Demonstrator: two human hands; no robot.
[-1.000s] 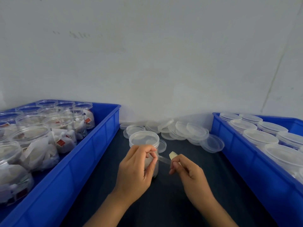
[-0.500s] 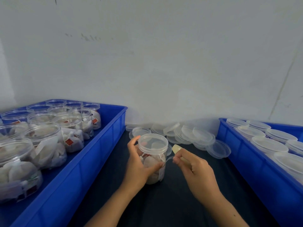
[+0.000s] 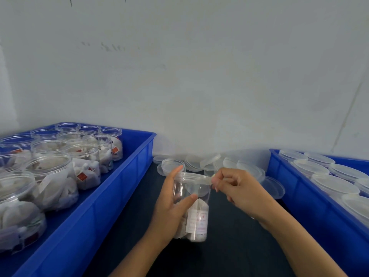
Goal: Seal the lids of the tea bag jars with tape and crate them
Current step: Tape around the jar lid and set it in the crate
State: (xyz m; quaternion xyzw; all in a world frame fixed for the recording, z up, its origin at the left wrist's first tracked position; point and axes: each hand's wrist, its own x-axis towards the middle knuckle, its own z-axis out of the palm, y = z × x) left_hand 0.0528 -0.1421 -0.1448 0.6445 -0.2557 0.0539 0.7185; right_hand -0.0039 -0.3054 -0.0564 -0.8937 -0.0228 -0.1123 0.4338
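A clear plastic jar [image 3: 196, 208] with tea bags in its lower half stands on the dark table in the middle, its lid [image 3: 194, 177] on top. My left hand [image 3: 171, 206] grips the jar's left side, thumb across the front and fingers up by the lid. My right hand [image 3: 235, 186] pinches a small strip of tape [image 3: 212, 179] against the right edge of the lid. The tape is thin and partly hidden by my fingers.
A blue crate [image 3: 111, 198] on the left holds several lidless jars of tea bags [image 3: 54, 176]. A blue crate [image 3: 295, 198] on the right holds several lidded jars [image 3: 333, 183]. Loose clear lids [image 3: 209, 161] lie by the white wall behind the jar.
My right hand has moved up and left with the tape to the lid's right edge. My left hand has shifted its hold on the jar, thumb now across the front. The view has moved closer.
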